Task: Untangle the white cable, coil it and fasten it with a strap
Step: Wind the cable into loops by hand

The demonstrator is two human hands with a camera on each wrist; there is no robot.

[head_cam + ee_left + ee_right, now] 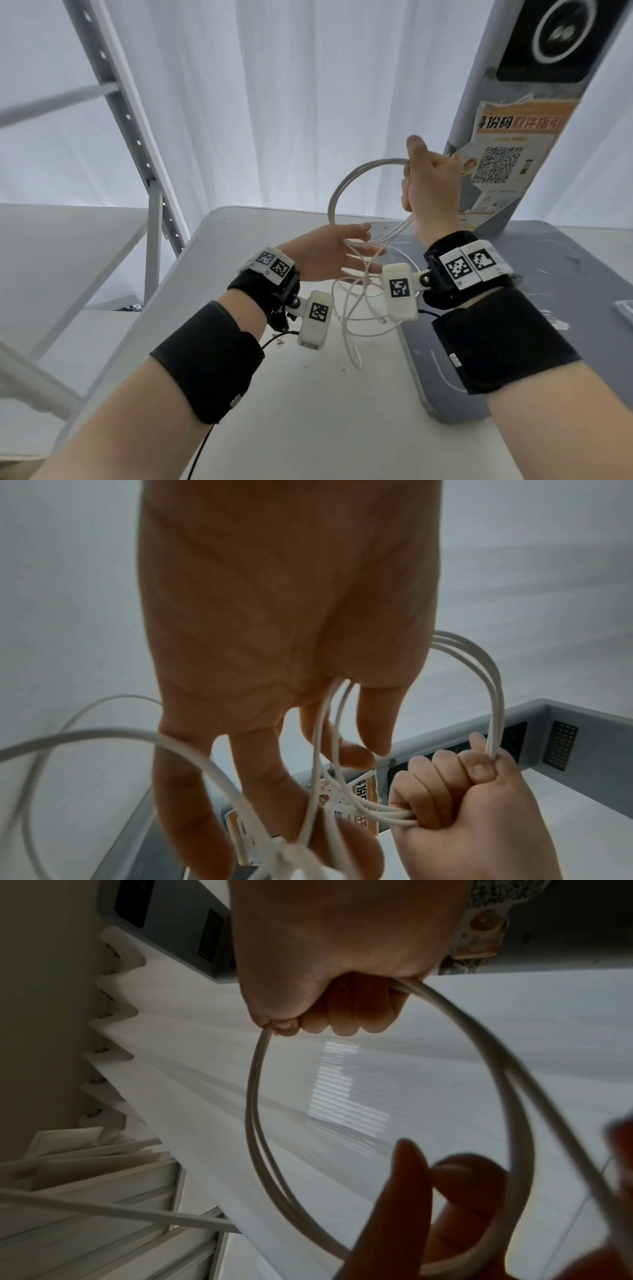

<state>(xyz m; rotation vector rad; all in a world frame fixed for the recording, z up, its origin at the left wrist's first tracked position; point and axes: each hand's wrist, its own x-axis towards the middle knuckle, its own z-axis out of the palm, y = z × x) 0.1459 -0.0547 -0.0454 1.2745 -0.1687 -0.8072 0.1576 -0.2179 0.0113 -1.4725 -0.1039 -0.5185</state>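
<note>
My right hand (428,181) is raised above the table and grips a round coil of the white cable (334,197) in a fist. The right wrist view shows this fist (342,947) closed on the loop (250,1096). Lower and to the left, my left hand (329,253) is held flat with straight fingers, and the bottom of the coil runs across them. In the left wrist view the strands (495,704) pass between the fingers of that hand (274,601) and on into the right fist (472,804). Loose tangled cable (346,322) hangs below both hands.
A white table (308,411) lies under the hands, with a grey mat (531,260) on its right side. A grey pillar with a QR-code poster (496,164) stands close behind the right hand. A metal shelf frame (137,154) rises at the left, before white curtains.
</note>
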